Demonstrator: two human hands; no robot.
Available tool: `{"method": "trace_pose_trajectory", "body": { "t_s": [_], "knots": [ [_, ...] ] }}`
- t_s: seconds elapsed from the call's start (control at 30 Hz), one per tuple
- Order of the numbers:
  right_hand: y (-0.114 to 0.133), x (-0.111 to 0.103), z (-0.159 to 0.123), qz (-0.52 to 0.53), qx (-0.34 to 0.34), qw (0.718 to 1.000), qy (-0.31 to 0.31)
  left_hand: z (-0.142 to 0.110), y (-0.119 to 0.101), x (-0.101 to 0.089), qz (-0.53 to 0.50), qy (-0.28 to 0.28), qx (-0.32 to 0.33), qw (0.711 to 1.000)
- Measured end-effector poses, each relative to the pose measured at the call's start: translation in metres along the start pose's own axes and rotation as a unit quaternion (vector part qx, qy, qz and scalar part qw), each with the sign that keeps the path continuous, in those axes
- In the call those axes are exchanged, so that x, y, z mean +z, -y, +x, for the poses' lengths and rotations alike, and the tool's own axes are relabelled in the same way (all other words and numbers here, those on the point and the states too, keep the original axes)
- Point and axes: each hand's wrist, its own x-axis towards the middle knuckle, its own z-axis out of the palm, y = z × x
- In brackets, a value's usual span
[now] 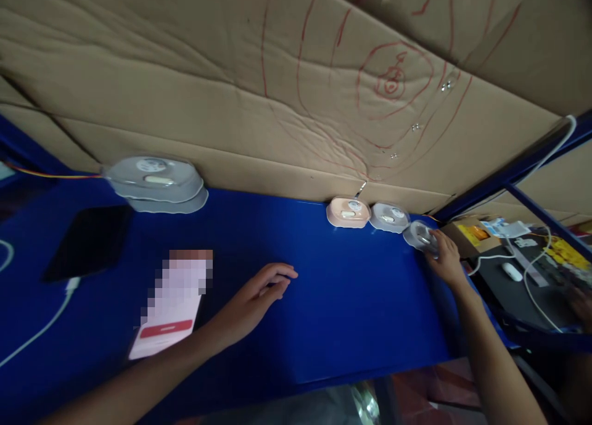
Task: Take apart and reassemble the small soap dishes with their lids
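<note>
My right hand (446, 257) reaches to the far right end of the blue table and grips a small grey plastic box with a clear lid (419, 237). Beside it, along the cardboard wall, stand a second grey box (389, 218) and a pink box (348, 213), both with clear lids and round labels. My left hand (266, 287) hovers over or rests on the middle of the table, its fingers loosely bent and slightly apart, holding nothing. Whether it touches the table I cannot tell.
At the left, grey lidded boxes (160, 181) stand stacked against the cardboard wall (208, 104). A lit phone (173, 308) lies near my left forearm, and a black tablet-like device (90, 240) with a white cable lies behind it. Right of the blue frame, another table holds a white mouse (512, 272).
</note>
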Motion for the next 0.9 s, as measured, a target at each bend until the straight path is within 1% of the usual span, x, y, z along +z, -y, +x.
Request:
{"method": "trace_pose_trajectory", "body": {
  "t_s": [0.1, 0.17, 0.27, 0.33, 0.37, 0.43, 0.47, 0.57, 0.63, 0.67, 0.73, 0.8, 0.9],
  "knots": [
    [0.001, 0.014, 0.03, 0.014, 0.015, 1.0, -0.01, 0.001, -0.001, -0.001, 0.007, 0.008, 0.006, 1.0],
    [0.006, 0.018, 0.047, 0.027, 0.016, 0.999, -0.006, 0.001, 0.002, -0.002, 0.008, 0.015, 0.013, 1.0],
    [0.025, 0.018, 0.067, 0.047, 0.0, 0.999, 0.001, 0.0, 0.009, -0.002, 0.006, 0.017, 0.026, 0.999],
    [0.052, 0.018, 0.077, 0.062, -0.022, 0.998, 0.0, 0.0, 0.014, -0.001, 0.003, 0.015, 0.04, 0.999],
    [0.07, 0.019, 0.08, 0.07, -0.039, 0.997, 0.0, 0.0, 0.016, -0.001, 0.004, 0.015, 0.047, 0.999],
    [0.118, 0.023, 0.084, 0.091, -0.083, 0.992, 0.009, 0.001, 0.017, 0.0, 0.007, 0.013, 0.061, 0.998],
    [0.145, 0.026, 0.084, 0.099, -0.109, 0.989, 0.018, 0.001, 0.017, 0.0, 0.011, 0.01, 0.067, 0.998],
    [0.226, 0.031, 0.075, 0.121, -0.194, 0.971, 0.071, 0.001, 0.014, -0.001, 0.037, -0.01, 0.078, 0.996],
    [0.269, 0.028, 0.063, 0.134, -0.219, 0.963, 0.079, 0.0, 0.011, -0.002, 0.066, -0.033, 0.088, 0.993],
    [0.285, 0.024, 0.054, 0.141, -0.236, 0.958, 0.085, -0.001, 0.011, -0.002, 0.082, -0.047, 0.1, 0.99],
    [0.304, 0.013, 0.036, 0.167, -0.285, 0.938, 0.106, -0.002, 0.012, -0.001, 0.122, -0.077, 0.137, 0.98],
    [0.313, 0.0, 0.018, 0.207, -0.317, 0.917, 0.127, -0.003, 0.017, 0.0, 0.167, -0.096, 0.172, 0.966],
    [0.315, -0.01, 0.002, 0.306, -0.314, 0.884, 0.164, -0.003, 0.024, 0.001, 0.211, -0.089, 0.184, 0.956]
  ]
}}
